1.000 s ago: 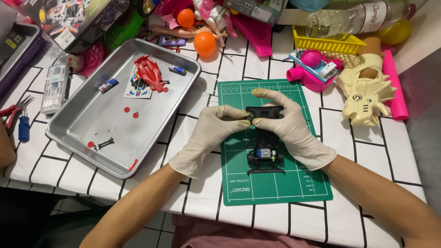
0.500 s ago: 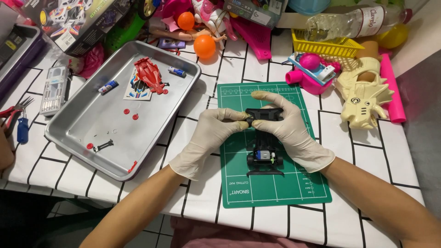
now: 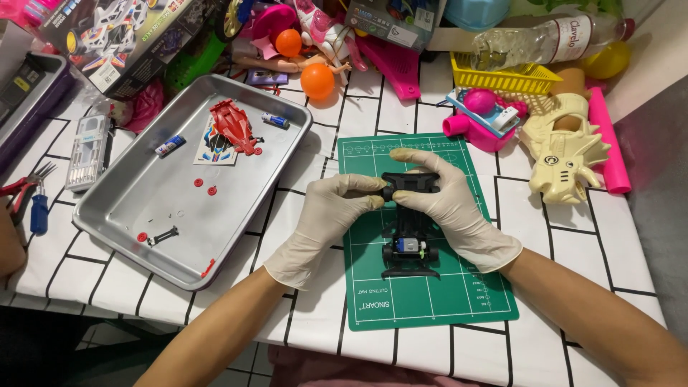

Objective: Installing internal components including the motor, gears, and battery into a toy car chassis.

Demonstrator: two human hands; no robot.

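Since the earlier pictures almost nothing has shifted: we keep both hands on the front end of the black toy car frame [image 3: 408, 229], and our view has only drifted slightly.

At the top left of the table lies a dark cardboard box [image 3: 115, 36] with pictures of model cars on its lid. A clear plastic bottle [image 3: 545, 39] with a white label and red cap lies on its side at the top right, above a yellow basket [image 3: 502, 75]. In the metal tray [image 3: 143, 222] a small sticker sheet [image 3: 215, 147] sits under a red car shell [image 3: 233, 125].

The frame stands on the green cutting mat [image 3: 430, 301], its rear toward us. Our gloved left hand [image 3: 326, 218] pinches its front left corner with thumb and forefinger; our gloved right hand [image 3: 448, 204] curls over the front from the right, fingers spread across the bumper. Both hands are close together, clamped on the frame.
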